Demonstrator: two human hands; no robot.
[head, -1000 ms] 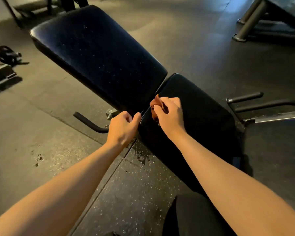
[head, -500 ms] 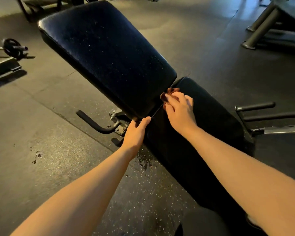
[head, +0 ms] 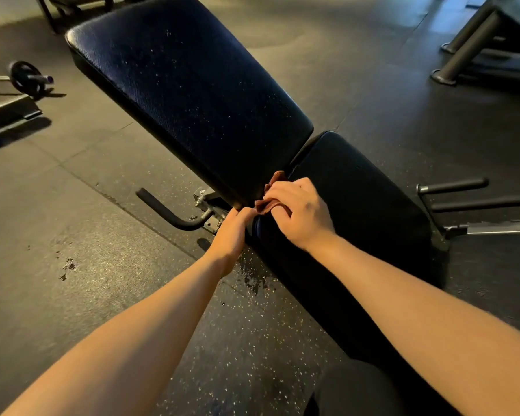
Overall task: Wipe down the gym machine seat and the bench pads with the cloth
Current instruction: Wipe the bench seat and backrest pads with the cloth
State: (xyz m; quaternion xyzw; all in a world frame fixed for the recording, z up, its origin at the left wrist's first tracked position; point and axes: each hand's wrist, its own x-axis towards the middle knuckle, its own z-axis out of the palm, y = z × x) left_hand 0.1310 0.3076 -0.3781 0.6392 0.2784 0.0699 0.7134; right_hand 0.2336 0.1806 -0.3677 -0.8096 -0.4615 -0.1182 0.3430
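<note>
Since the frame half a second back, the right hand (head: 297, 211) has slid down the gap between the two pads toward the near side, bringing the cloth (head: 266, 205) with it. It now sits just beside the left hand (head: 231, 232).

The right hand's fingers are curled round the cloth, a bunched reddish-brown rag pressed into the seam where the back pad (head: 186, 100) meets the seat pad (head: 357, 190). One corner of it pokes up against the back pad's lower edge. The left hand is closed over the near corner of what looks to me like the seat pad, steadying it.

I judge the cloth light, limp and easy to wad, so I'd keep it balled under the palm rather than pinched by a tip. The textured, speckled pads look firm and slightly grippy; they should take pressure without shifting. Most of the back pad looks unwiped.
</note>
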